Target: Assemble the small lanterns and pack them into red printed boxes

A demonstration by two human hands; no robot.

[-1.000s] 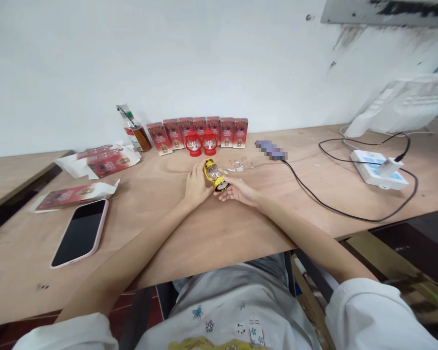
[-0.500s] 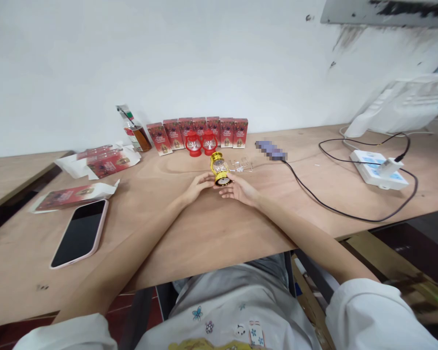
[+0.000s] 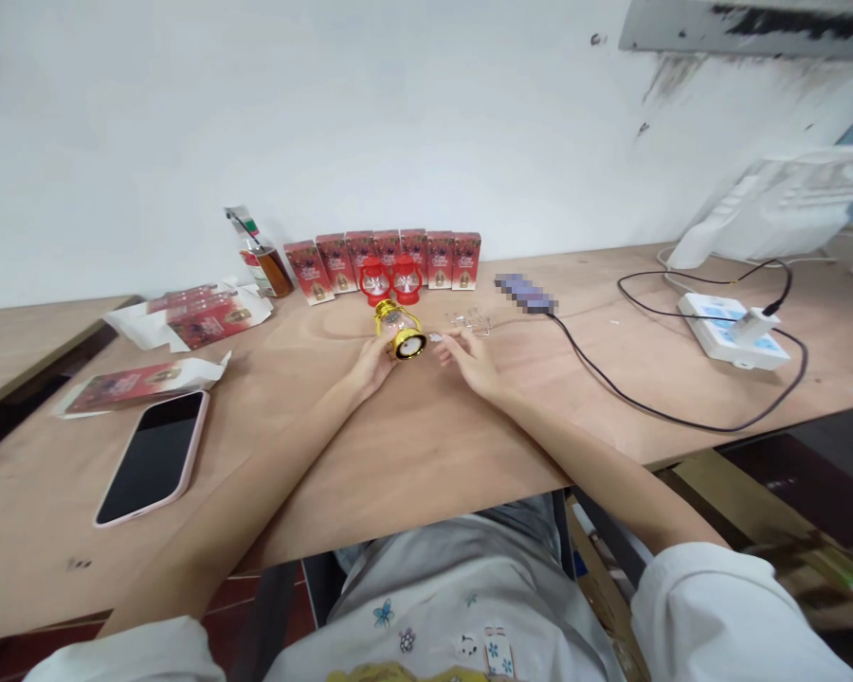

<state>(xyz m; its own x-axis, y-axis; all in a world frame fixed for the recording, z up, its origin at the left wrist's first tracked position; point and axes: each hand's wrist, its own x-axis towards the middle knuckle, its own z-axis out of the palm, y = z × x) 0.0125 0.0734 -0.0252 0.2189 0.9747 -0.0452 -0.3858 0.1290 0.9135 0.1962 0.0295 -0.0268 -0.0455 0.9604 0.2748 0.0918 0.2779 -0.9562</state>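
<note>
My left hand [image 3: 374,366] is closed around a small gold lantern [image 3: 400,328]. The lantern leans over, its round base turned toward me with a pale disc inside the dark rim. Just right of the base, my right hand [image 3: 473,364] pinches a small whitish piece [image 3: 435,337], too small to name. The piece is close to the lantern's base; I cannot tell whether they touch. Behind my right fingers lie several thin wire-like metal parts [image 3: 481,325]. Two red lanterns, one [image 3: 374,282] beside the other [image 3: 406,280], stand upright farther back.
Several red printed boxes [image 3: 361,258] stand in a row by the wall, with a bottle of brown liquid [image 3: 274,273] to their left. Flattened boxes [image 3: 209,322] and a phone [image 3: 154,457] lie at left. Rightward are a blurred-out device [image 3: 526,292], black cable and power strip [image 3: 731,330].
The gold lantern has shifted left in my left hand and tipped, its base facing me more. My right hand has left the lantern and now holds a small whitish piece.
</note>
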